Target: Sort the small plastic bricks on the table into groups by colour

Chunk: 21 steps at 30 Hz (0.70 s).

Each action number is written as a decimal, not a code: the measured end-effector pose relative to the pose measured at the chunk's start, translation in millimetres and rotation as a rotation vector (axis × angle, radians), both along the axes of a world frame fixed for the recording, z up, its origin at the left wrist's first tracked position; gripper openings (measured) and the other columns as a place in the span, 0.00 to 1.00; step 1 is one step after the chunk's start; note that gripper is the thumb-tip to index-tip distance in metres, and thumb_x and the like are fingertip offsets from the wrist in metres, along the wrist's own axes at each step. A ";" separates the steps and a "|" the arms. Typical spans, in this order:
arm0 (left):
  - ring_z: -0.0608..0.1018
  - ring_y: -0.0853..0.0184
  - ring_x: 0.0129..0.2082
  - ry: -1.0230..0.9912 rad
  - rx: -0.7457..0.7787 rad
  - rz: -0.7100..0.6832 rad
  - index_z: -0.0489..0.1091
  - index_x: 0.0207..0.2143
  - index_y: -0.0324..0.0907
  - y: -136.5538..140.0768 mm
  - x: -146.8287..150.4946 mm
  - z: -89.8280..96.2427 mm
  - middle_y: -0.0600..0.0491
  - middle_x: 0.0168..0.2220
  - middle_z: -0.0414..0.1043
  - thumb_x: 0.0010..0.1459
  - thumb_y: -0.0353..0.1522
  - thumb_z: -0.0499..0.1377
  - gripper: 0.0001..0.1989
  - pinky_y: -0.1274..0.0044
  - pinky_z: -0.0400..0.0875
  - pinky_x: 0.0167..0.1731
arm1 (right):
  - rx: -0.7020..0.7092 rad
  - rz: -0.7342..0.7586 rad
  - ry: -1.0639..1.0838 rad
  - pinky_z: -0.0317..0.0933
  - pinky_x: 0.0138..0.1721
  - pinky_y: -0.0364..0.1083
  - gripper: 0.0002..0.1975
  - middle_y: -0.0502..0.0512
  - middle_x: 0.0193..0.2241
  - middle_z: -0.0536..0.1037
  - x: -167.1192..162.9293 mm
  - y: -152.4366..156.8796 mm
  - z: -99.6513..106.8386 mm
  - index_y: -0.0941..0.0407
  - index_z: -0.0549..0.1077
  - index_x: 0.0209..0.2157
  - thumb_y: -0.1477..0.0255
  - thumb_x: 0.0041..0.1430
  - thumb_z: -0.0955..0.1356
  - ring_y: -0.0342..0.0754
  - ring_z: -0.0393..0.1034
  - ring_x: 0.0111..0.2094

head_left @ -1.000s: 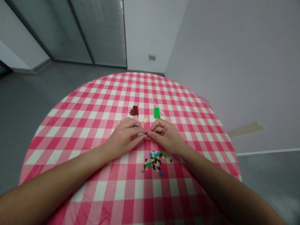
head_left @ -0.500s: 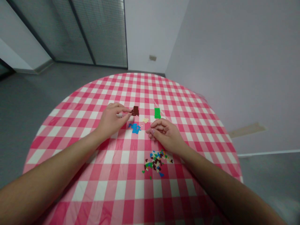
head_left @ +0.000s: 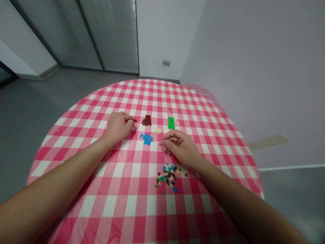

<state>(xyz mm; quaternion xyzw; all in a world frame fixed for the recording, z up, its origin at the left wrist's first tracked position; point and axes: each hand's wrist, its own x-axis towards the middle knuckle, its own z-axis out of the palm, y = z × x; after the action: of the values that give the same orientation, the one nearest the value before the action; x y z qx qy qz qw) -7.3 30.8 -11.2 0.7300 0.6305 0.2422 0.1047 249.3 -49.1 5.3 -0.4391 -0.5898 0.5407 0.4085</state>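
Head view: nearest, the mixed pile [head_left: 169,175] is lying on the checked cloth [head_left: 106,206], with blue, green, brown and pale pieces jumbled together — this share is waiting, undivided by colour. Just beyond it, the right hand [head_left: 181,145] is hovering or resting with fingers loosely curled and thumb near the index finger; whether anything is sitting between them, I cannot tell. To its left, the blue group [head_left: 147,139] is lying loosely bunched, and a little farther, the small cream group [head_left: 158,130] is lying between the hands. Beyond that, the left hand [head_left: 119,124] is reaching low over the cloth, thumb and index finger slightly parted near tiny whitish bits [head_left: 133,127]; its hold is staying unclear. Farthest, the green group [head_left: 171,123] and the brown group [head_left: 147,121] are lying apart — these colours are looking largely gathered, though green and brown are also showing in the pile.
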 end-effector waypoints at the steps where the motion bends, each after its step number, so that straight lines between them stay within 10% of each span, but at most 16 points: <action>1: 0.78 0.53 0.44 0.019 0.005 0.003 0.83 0.36 0.46 -1.0 -0.1 0.5 0.50 0.41 0.82 0.56 0.34 0.51 0.18 0.62 0.69 0.50 | 0.000 0.000 -0.005 0.67 0.27 0.44 0.07 0.53 0.31 0.81 0.3 0.1 0.0 0.54 0.70 0.36 0.69 0.56 0.71 0.43 0.73 0.26; 21: 0.74 0.51 0.40 0.180 0.105 -0.010 0.83 0.39 0.45 -12.0 7.7 4.2 0.47 0.40 0.80 0.58 0.34 0.52 0.18 0.60 0.66 0.43 | 0.027 -0.008 -0.009 0.68 0.27 0.45 0.07 0.52 0.30 0.80 0.4 0.4 0.5 0.54 0.70 0.35 0.69 0.56 0.71 0.42 0.72 0.26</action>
<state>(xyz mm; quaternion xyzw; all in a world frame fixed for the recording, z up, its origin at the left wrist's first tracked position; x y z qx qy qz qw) 0.4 18.8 -7.0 0.7565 0.6201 0.2075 0.0105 249.7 -48.7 5.8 -0.4383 -0.5971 0.5292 0.4138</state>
